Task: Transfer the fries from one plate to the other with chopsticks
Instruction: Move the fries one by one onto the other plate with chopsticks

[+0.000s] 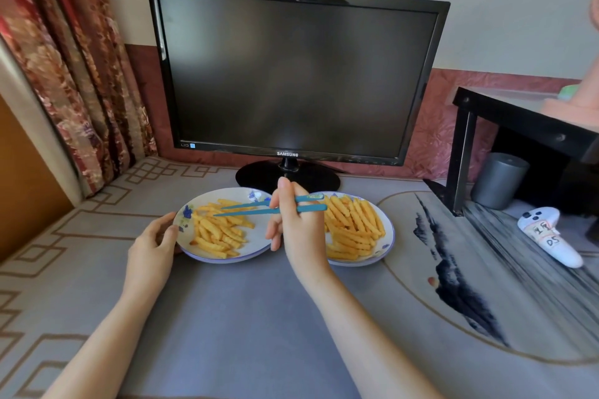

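Two white plates with blue flower marks sit side by side before me. The left plate (256,238) holds a loose pile of crinkle fries (220,230). The right plate (387,244) carries a fuller heap of fries (355,225). My right hand (296,220) grips teal chopsticks (249,207) between the plates, tips spread slightly over the left plate's fries, with no fry seen between them. My left hand (152,248) clasps the left plate's near-left rim.
A black Samsung monitor (291,74) stands just behind the plates, its round base (288,176) nearly touching them. A white controller (547,235) lies right, below a black shelf (518,126) with a grey cylinder (497,180) under it. Curtain (74,58) hangs left.
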Motion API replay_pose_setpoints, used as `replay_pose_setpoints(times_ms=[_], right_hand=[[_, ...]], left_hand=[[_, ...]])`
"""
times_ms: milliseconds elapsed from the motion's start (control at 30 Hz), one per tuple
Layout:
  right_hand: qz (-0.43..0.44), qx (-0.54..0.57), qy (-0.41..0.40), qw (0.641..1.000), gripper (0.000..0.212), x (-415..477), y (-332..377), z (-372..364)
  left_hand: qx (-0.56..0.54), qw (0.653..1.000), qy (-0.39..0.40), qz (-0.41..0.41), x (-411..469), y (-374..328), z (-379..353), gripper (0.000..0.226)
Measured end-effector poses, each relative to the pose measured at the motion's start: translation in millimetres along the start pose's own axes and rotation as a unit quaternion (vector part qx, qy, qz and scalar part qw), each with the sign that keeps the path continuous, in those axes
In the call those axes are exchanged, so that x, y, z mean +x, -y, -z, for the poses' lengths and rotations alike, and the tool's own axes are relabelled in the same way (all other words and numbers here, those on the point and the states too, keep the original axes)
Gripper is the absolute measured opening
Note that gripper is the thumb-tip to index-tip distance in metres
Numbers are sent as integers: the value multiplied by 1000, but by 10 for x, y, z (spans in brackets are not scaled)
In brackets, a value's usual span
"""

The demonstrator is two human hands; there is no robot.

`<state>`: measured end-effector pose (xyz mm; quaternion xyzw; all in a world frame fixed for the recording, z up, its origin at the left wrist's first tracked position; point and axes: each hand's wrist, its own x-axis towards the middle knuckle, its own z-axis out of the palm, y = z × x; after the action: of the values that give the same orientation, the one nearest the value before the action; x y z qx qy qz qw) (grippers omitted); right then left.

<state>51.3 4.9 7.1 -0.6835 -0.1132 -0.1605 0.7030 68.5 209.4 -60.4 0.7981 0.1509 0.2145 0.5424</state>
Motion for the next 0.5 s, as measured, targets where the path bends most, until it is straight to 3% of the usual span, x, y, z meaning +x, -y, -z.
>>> replay_pose_setpoints(times_ms=[500], right_hand=[[51,-46,-174,982,38,-149,305,1326]], left_hand=[[8,1000,-3,-1,-17,-34,-18,31]])
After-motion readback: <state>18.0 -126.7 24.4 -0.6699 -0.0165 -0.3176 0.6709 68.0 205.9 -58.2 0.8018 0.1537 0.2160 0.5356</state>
